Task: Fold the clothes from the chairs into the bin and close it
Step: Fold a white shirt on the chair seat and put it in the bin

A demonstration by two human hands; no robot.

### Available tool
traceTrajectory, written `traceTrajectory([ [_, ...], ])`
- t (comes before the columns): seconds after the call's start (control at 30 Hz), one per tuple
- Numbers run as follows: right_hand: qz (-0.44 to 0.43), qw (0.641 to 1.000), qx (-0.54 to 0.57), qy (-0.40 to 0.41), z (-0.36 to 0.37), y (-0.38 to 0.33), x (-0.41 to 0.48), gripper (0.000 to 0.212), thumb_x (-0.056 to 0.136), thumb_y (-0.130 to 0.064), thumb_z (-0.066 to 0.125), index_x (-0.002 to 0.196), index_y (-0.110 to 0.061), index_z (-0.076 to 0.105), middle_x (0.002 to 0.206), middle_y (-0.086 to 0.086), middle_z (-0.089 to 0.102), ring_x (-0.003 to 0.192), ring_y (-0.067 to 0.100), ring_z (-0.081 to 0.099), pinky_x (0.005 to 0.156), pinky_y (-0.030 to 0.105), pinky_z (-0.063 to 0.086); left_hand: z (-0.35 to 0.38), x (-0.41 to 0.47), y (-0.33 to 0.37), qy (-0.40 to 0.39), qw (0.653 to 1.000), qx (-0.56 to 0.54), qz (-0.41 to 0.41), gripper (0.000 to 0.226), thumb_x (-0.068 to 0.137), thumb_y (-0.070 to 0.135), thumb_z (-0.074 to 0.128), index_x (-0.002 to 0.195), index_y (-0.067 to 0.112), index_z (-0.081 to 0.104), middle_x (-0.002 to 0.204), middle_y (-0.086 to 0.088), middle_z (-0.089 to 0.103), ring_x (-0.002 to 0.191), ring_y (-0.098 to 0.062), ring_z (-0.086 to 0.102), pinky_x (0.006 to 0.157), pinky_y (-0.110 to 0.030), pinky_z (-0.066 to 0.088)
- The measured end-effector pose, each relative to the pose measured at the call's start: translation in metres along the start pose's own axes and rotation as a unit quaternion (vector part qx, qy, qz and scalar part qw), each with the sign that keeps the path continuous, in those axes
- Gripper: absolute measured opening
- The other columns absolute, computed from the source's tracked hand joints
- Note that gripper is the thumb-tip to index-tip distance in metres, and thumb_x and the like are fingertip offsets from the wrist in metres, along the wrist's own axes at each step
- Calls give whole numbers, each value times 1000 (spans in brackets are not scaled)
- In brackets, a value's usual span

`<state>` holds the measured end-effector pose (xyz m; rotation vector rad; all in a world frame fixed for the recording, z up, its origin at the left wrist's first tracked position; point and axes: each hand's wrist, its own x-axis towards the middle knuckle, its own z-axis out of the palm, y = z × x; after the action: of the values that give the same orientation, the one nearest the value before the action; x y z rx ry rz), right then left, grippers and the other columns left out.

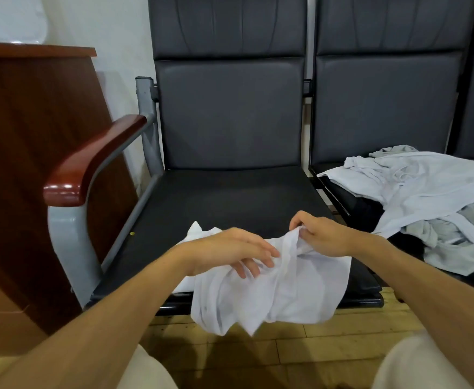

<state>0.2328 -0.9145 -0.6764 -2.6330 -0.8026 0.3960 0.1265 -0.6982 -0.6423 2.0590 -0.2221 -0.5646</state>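
Note:
A crumpled white garment [275, 293] lies across the front edge of the left black chair seat [216, 197] and hangs over it toward the floor. My left hand [230, 251] rests on top of the garment with fingers pressed into the cloth. My right hand [320, 234] pinches a bunched fold of the same garment at its upper right. On the chair to the right sits a loose pile of white and grey clothes [426, 197]. No bin is in view.
A wooden armrest [89, 161] on a grey metal frame stands at the left of the seat. A dark red wooden cabinet [27, 153] fills the left side. Wooden floor [258, 352] shows below the seat edge, and my knees are at the bottom.

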Motion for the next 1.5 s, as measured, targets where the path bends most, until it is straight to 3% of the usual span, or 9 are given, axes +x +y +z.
traceTrajectory([
  [0.2,-12,999,20,-24,-8,6,-11,25,91,-7,55,100,-30,53,108,-5,61,101,16,58,89,30,50,-42,7,-37,391,910,-137,-10,27,96,4,46,93,15,70,92,-8,73,86,-21,71,74,-26,56],
  [0.27,-9,999,38,23,-9,15,-11,26,92,-7,57,94,-33,55,101,-7,66,96,13,63,88,30,53,-49,8,-56,432,896,-101,-35,29,96,3,43,92,18,67,95,-4,70,94,-19,67,78,-24,50],
  [0.37,-7,993,77,87,-11,22,-10,22,90,-11,65,93,-33,61,97,-7,69,93,9,65,88,29,54,-49,12,-74,330,943,6,-46,33,98,6,41,108,26,64,113,6,63,112,-15,57,86,-24,43],
  [0.5,-13,986,93,140,-12,25,-9,11,88,-16,69,86,-28,71,88,-9,71,87,5,66,83,25,54,-42,23,-81,181,976,91,-75,47,100,5,34,128,37,55,129,14,43,118,-16,47,68,-17,46],
  [0.67,27,977,90,189,-14,30,-7,12,92,-18,62,89,-23,72,88,-5,71,83,9,64,69,12,44,-48,29,-90,161,969,174,-72,41,104,17,32,134,36,53,139,10,46,118,-14,49,73,-12,44],
  [0.83,63,952,130,268,-14,26,-4,22,96,-7,52,97,-19,71,93,-3,67,84,9,57,66,13,38,-54,28,-92,215,900,367,-95,28,98,25,52,124,31,59,127,8,60,118,-16,52,108,-41,35],
  [1.07,84,924,155,338,-11,8,-1,18,96,-10,53,100,-14,70,95,-2,65,89,12,55,67,13,36,-58,11,-80,407,897,167,-40,39,86,-5,58,113,23,64,110,1,55,106,-19,51,89,-28,42],
  [1.3,112,944,123,285,-2,-2,2,10,96,-14,54,96,-13,64,90,3,63,83,15,57,72,23,40,-48,-24,-65,168,977,87,-103,33,83,16,69,108,34,56,111,7,47,101,-14,52,80,-26,44],
  [1.5,142,914,153,349,-8,-1,1,9,98,-18,46,96,-13,54,84,5,58,70,13,52,63,29,40,-49,-40,-68,115,990,-50,-60,45,87,4,62,125,29,62,119,5,68,109,-15,64,97,-37,52],
])
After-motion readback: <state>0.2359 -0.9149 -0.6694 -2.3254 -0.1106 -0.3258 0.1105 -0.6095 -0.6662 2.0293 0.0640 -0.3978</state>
